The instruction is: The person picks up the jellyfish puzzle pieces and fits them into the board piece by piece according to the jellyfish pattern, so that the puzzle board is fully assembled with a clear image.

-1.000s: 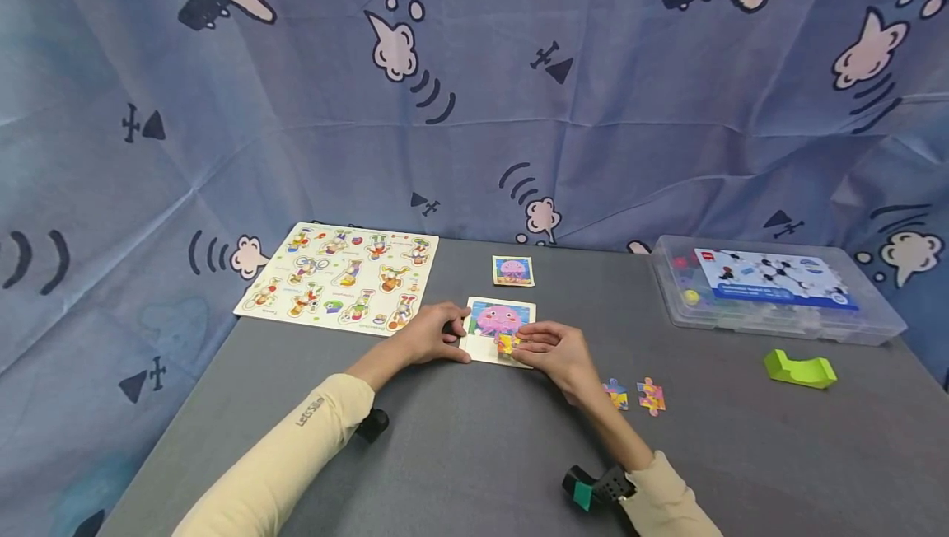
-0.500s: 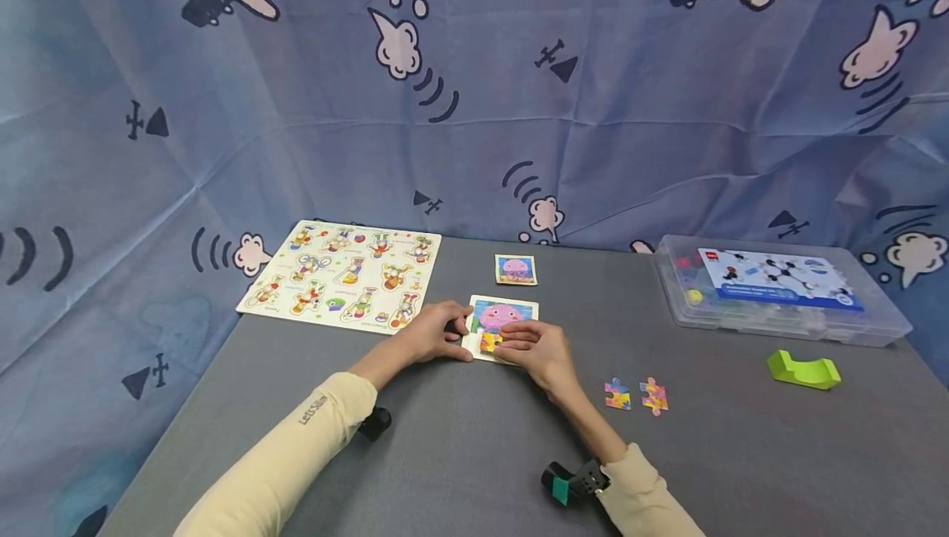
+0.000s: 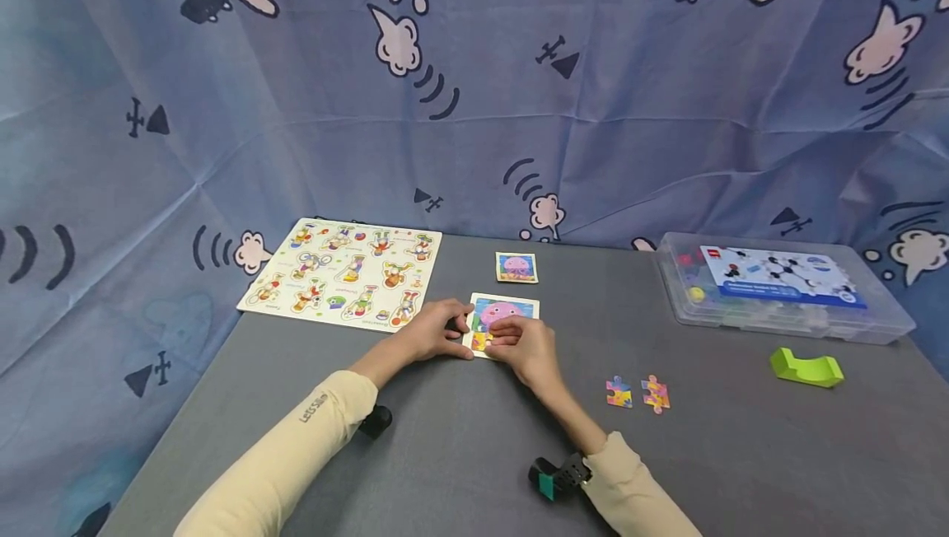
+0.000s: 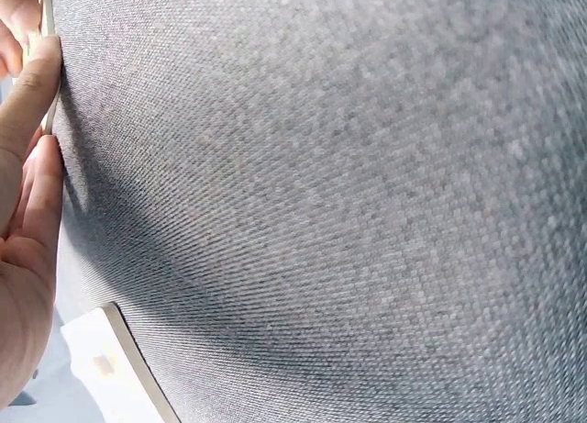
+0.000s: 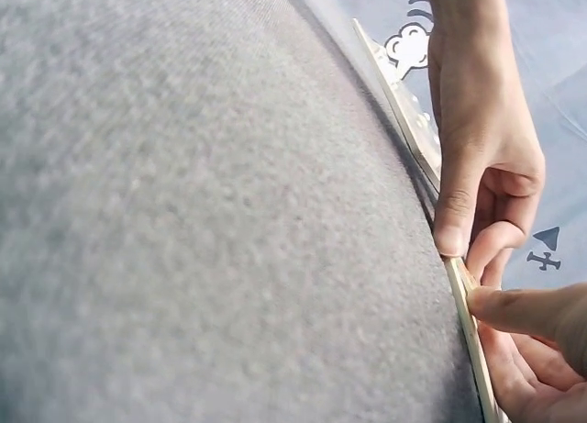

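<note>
A small white-rimmed puzzle board with a pink octopus picture lies on the grey table. My left hand holds its left edge, the thumb at the near left corner. At the board's lower left, my right hand pinches a yellow puzzle piece; the fingers partly hide the picture. In the right wrist view the left thumb presses the board's edge, while the right fingers touch it from above. Two loose puzzle pieces, one blue and yellow, one pink and yellow, lie to the right.
Behind the board lies a small octopus picture card. A large cream picture board is at the back left. On the right stand a clear plastic case and a green curved block. A blue patterned cloth hangs behind.
My right hand has carried the yellow piece leftward across the board's lower part to its near left corner. The left hand has stayed at the board's edge.
</note>
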Demonstrator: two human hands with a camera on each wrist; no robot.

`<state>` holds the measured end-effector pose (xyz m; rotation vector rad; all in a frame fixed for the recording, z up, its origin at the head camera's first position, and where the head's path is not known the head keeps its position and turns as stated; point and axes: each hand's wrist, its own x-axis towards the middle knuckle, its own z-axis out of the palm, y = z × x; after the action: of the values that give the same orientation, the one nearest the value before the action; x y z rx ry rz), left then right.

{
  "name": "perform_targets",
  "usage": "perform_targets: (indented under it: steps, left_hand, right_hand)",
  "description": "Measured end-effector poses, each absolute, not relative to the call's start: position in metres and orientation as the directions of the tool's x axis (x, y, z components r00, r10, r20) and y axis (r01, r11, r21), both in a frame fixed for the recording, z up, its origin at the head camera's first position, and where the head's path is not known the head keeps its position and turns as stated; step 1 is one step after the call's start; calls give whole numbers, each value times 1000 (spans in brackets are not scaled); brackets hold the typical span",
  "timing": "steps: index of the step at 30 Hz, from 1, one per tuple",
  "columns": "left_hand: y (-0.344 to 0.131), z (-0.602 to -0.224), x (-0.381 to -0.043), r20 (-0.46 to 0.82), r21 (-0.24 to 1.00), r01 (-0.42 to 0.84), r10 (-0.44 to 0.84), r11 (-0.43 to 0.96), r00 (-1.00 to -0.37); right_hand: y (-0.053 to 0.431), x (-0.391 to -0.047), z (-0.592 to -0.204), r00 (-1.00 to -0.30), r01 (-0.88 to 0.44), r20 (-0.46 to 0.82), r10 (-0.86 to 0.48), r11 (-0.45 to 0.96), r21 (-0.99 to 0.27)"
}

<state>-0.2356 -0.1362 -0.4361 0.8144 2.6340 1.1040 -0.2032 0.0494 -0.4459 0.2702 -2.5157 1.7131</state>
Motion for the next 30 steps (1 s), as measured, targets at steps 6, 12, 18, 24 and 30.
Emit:
perform_targets:
  steps: [6,12,18,24,30]
  left_hand:
    - [-137,-434,-235,53,712,413,542,568,-838]
    - [-135,-434,-236,47,710,411,544,572,-838]
    - [-136,-436,-237,49,706,412,541,576,-839]
    - [-135,-437,-238,48,713,413,549,566,-835]
    - [-135,-437,-238,45,708,413,547,573,-836]
  right_hand:
    - [43,-205,-446,-973,-228,193,-127,388,-893]
    - [44,-206,-444,-977,-210,176,-119,408,-889]
    - [46,-206,-442,-979,-201,161,-128,433,-879]
    - [45,-205,-441,-981,-188,147,-126,431,-882]
    - [43,-206,-441,-980,-193,152,-127,452,-871]
